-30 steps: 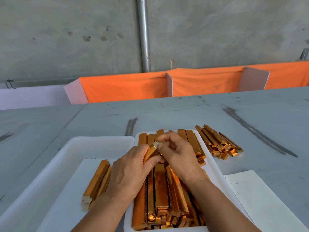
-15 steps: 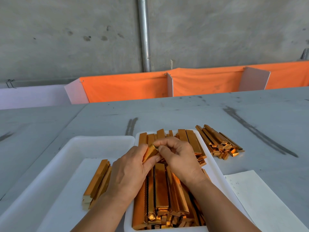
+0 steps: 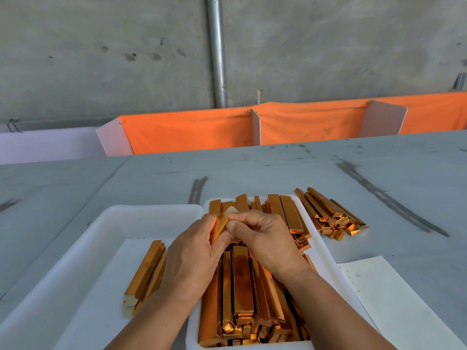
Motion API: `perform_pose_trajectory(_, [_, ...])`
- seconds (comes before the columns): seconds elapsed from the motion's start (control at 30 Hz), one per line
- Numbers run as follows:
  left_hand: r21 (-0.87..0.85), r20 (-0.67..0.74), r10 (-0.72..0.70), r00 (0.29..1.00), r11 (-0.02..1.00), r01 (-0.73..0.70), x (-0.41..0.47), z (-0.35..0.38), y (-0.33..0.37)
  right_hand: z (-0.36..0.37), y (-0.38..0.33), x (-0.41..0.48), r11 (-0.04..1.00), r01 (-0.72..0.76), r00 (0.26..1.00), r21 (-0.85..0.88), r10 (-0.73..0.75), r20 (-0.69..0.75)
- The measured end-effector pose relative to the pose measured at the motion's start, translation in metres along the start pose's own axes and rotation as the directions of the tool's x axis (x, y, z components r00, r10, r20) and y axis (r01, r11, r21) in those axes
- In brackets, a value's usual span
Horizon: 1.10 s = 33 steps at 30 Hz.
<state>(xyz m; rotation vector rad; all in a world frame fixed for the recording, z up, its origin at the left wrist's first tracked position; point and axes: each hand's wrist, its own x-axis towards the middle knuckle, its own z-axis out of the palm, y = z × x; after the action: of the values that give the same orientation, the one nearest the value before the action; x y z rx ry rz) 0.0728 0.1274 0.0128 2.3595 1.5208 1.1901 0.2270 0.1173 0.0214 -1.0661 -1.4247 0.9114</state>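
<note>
Now the gold carton (image 3: pixel 222 224) is held in the curled left hand (image 3: pixel 192 251), just above the full right tray (image 3: pixel 325 246), steadied so its pale end flap (image 3: pixel 231 210) can be pinched and, it seems, tucked in by the right hand (image 3: pixel 262 238).

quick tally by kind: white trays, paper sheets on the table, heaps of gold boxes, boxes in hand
white trays: 2, left tray, right tray
paper sheet: 1
gold box heaps: 3, left-tray heap, right-tray heap, table heap
held gold box, in left hand and right hand: 1
total: 7
</note>
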Motion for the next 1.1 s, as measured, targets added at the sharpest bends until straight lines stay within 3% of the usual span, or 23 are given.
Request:
perform_pose_trajectory(0.57, [-0.052, -0.005, -0.001, 1.000, 0.999, 0.000, 0.0000, -0.0001, 0.0016, 0.0003, 0.0001, -0.0016, 0.999, 0.011, 1.000, 0.031, -0.011, 0.004])
perform_pose_trajectory(0.8, [-0.052, 0.028, 0.003, 1.000, 0.999, -0.002, -0.0026, -0.0019, 0.0024, -0.0058, -0.0076, 0.0011, 0.975, -0.106, 0.982, 0.194, 0.134, -0.134])
perform_pose_trajectory(1.1, [-0.051, 0.041, 0.015, 0.999, 0.999, -0.013, -0.0028, -0.0025, 0.0032, -0.0065, -0.0058, 0.0012, 0.958, -0.151, 0.988, 0.242, 0.156, -0.003])
